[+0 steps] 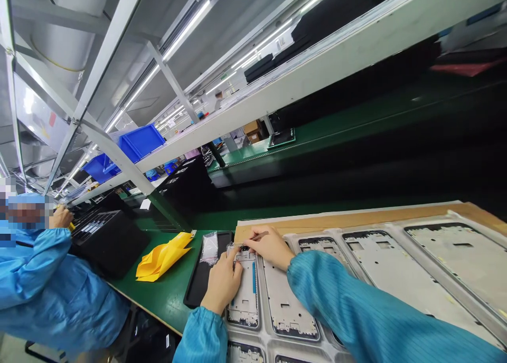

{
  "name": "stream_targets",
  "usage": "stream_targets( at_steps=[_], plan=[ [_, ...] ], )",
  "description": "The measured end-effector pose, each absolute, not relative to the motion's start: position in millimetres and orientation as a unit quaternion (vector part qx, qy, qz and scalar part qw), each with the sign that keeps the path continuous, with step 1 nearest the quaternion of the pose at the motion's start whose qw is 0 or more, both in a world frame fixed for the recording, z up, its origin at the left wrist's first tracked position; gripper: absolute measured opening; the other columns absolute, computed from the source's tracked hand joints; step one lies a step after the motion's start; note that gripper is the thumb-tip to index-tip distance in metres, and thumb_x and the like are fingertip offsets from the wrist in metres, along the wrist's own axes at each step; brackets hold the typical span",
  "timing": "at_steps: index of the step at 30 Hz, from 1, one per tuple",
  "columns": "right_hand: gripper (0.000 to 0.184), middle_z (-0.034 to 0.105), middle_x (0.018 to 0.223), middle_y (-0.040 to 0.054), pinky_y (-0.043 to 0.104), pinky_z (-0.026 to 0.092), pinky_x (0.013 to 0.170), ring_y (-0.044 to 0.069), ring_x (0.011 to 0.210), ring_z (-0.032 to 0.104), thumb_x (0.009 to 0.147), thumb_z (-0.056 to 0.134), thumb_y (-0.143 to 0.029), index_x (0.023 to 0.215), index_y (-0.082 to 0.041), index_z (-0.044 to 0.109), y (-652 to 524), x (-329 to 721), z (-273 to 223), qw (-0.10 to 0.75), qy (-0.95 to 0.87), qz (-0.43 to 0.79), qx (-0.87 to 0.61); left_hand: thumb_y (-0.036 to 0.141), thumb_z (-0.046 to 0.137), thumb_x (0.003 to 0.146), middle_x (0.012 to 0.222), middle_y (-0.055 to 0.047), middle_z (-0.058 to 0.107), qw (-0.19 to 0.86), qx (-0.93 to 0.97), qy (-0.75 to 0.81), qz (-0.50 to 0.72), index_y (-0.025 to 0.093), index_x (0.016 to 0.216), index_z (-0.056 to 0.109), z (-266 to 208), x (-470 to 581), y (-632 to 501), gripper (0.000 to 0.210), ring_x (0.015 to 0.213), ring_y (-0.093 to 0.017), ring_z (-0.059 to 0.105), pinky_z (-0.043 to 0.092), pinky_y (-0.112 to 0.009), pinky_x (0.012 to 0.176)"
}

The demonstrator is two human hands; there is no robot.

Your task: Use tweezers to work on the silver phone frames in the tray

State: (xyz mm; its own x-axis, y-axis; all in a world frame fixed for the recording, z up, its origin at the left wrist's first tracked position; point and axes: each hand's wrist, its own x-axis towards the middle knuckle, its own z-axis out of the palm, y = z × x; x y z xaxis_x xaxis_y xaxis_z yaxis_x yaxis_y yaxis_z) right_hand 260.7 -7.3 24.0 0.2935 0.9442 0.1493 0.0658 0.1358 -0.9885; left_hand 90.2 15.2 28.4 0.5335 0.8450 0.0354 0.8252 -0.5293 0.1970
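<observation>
My right hand (273, 248) pinches a thin, dark, pointed tool that looks like tweezers (260, 236). Its tip reaches the top end of a phone mid-frame (246, 294), the leftmost in a clear plastic tray (264, 328). At that same top end, the fingers of my left hand (222, 283) are bent together close to the tool's tip; whatever they pinch is too small to make out. A blue strip (254, 277) runs along the frame's right side. Another phone mid-frame (288, 299) lies just right of it, partly under my right hand.
A black tray (194, 286) holding a small clear bag of tiny parts (209, 248) is left of my left hand. Beyond lie a yellow bag (164, 257) and black boxes (106, 241). A co-worker in blue (51, 299) sits at left. A shelf beam (237, 112) crosses above.
</observation>
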Motion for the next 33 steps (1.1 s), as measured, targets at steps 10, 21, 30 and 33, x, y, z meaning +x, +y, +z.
stream_targets(
  at_steps=[10,21,30,33],
  plan=[
    [0.015,0.056,0.050,-0.0015,0.023,0.039,0.049,0.015,0.050,0.057,0.068,0.062,-0.026,0.058,-0.019,0.052,-6,262,24,0.609,-0.458,0.373,-0.530,0.023,0.032,0.092,0.112,-0.011,0.059,0.106,0.863,0.491,0.058,0.023,0.140,0.049,27,91,18,0.050,0.102,-0.026,0.062,0.047,-0.034,0.089],
    [0.018,0.052,0.048,-0.0025,0.025,0.036,0.047,0.016,0.045,0.053,0.066,0.061,-0.034,0.061,-0.020,0.050,-2,260,22,0.622,-0.458,0.358,-0.525,0.021,0.036,0.092,0.092,-0.008,0.069,0.178,0.781,0.537,0.264,0.014,0.108,0.062,-2,29,68,0.031,0.068,-0.017,0.067,0.052,-0.026,0.060],
    [0.015,0.052,0.051,-0.0043,0.024,0.040,0.051,0.015,0.048,0.056,0.071,0.063,-0.021,0.060,-0.019,0.052,-14,263,35,0.609,-0.470,0.347,-0.537,0.018,0.062,0.092,0.077,0.000,0.063,0.104,0.742,0.614,0.248,0.013,0.080,0.061,-53,4,104,0.013,0.079,-0.016,0.063,0.051,-0.034,0.081],
    [0.015,0.054,0.054,-0.0038,0.025,0.042,0.052,0.015,0.048,0.057,0.070,0.063,-0.020,0.060,-0.019,0.051,-13,262,33,0.611,-0.471,0.351,-0.531,0.021,0.062,0.094,0.083,-0.001,0.063,0.074,0.746,0.621,0.229,0.013,0.083,0.062,-56,7,109,0.014,0.085,-0.018,0.062,0.050,-0.036,0.084]
  ],
)
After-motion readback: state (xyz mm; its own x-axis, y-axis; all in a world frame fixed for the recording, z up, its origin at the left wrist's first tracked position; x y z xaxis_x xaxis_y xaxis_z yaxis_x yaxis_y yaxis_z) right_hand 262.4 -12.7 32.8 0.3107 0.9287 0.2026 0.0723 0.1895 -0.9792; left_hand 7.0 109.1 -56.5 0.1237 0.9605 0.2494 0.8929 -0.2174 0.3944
